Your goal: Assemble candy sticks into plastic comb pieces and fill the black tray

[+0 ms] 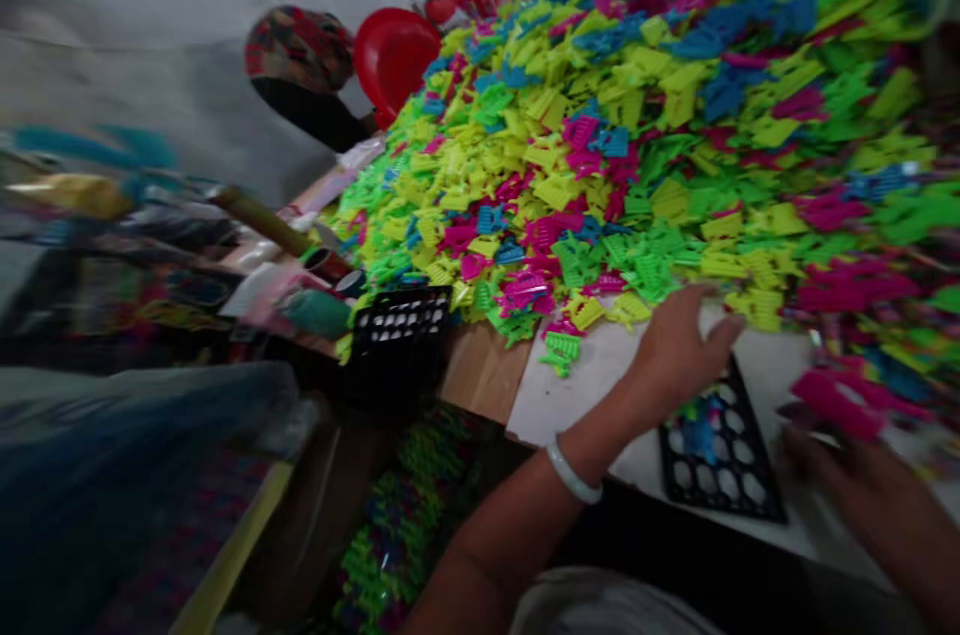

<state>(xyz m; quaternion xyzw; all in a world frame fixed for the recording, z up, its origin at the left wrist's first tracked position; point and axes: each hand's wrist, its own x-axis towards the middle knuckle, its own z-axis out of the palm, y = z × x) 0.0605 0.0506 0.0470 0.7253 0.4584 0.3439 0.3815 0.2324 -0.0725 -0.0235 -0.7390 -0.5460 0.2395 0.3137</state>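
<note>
From where I stand, the person's left hand (675, 345), a pale bangle (574, 471) on its wrist, hangs over the far end of a black tray with round openings (759, 445), close to the near edge of a great heap of small comb-toothed plastic pieces (645, 155) in yellow, green, pink and blue. Its thumb and forefinger stand parted with nothing to be seen between them, but the underside is hidden, so I can't tell whether the other fingers keep hold of anything. The right hand (862, 475) is blurred, off the tray's right side and right by a pink plastic piece (840, 403); whether it grips that one or merely passes beneath it, I can't say. On the tray a blue plastic piece (699, 440) lies with a bit of green near it, and a green toothed piece (561, 352) sits loose on the white board (577, 405) to the left. I'd judge the step in hand to be picking over the loose pieces around the tray. Any next move calls for fingertips singling out one piece from the tangle, without jogging the tray.
</note>
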